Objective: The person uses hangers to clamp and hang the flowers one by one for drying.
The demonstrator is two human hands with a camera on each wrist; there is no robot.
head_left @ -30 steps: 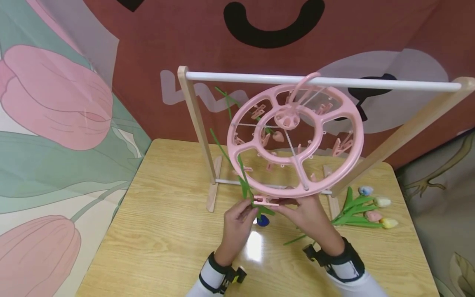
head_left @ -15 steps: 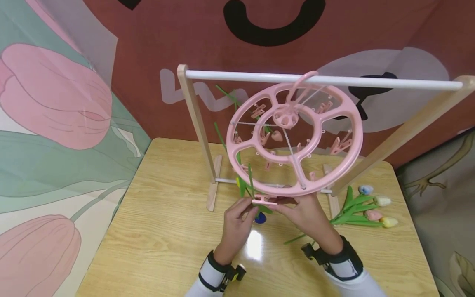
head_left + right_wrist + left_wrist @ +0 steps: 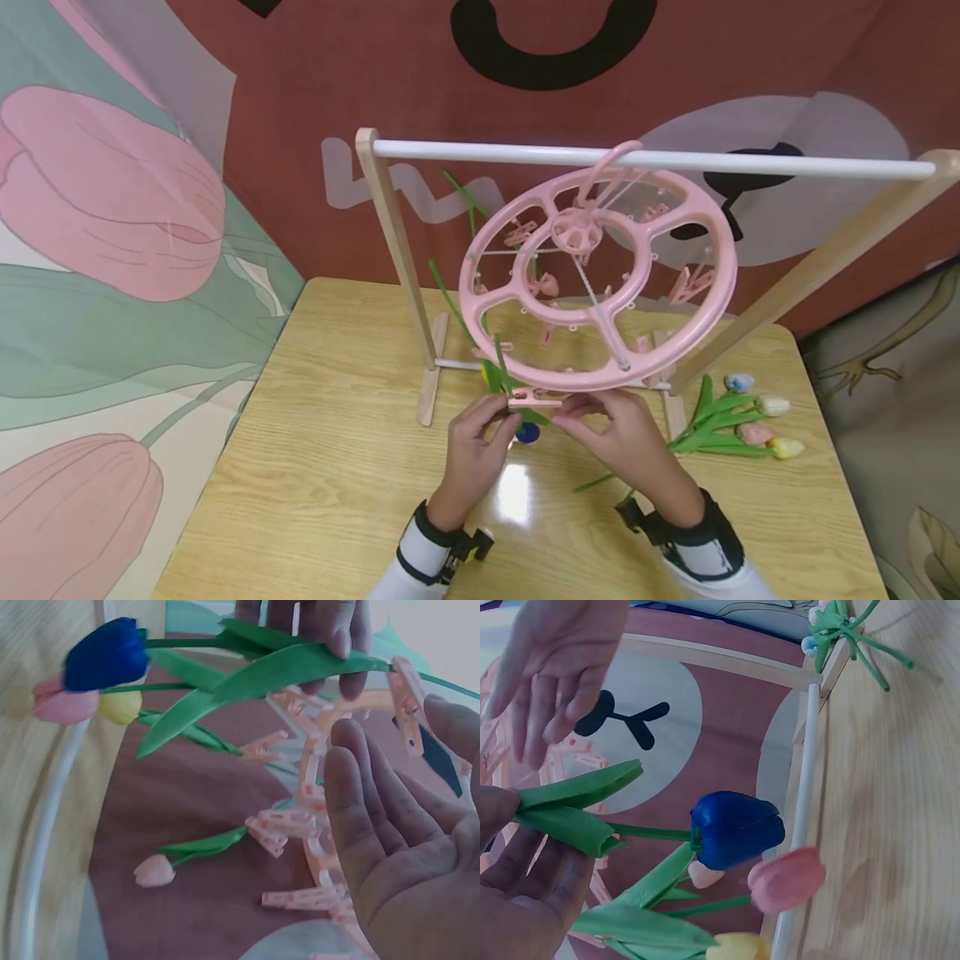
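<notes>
change: hanger ring now tilts further, near rim dipped lower than 1 s back; both hands stay at the clip on its near edge, right fingers loosened off it.
left hand (image 3: 474, 439): fingers curled round the green leaves/stem of the blue tulip (image 3: 736, 828), pinching them just under the clip; the left wrist view shows the leaf (image 3: 574, 806) pressed between thumb and fingers.
right hand (image 3: 621, 435): fingers relaxed and fairly straight, palm open in the right wrist view; fingertips near the pink clip (image 3: 534, 399), contact unclear, nothing gripped.
blue tulip: hangs head-down below the clip, bloom just above the table (image 3: 315, 467), between the two hands.
hanger: round pink peg hanger (image 3: 600, 283) hooked on the white rail (image 3: 652, 162) of a wooden stand (image 3: 393, 242); more pink clips dangle under it.
already hung: a pink tulip (image 3: 787, 879) and a yellow tulip (image 3: 735, 948) beside the blue one, head-down.
rest: bundle of loose tulips (image 3: 742, 421) lying on the table to the right, near the stand's right foot; one loose green stem by the right wrist.
backdrop: printed cloth, red-brown with tulip pattern at left.
</notes>
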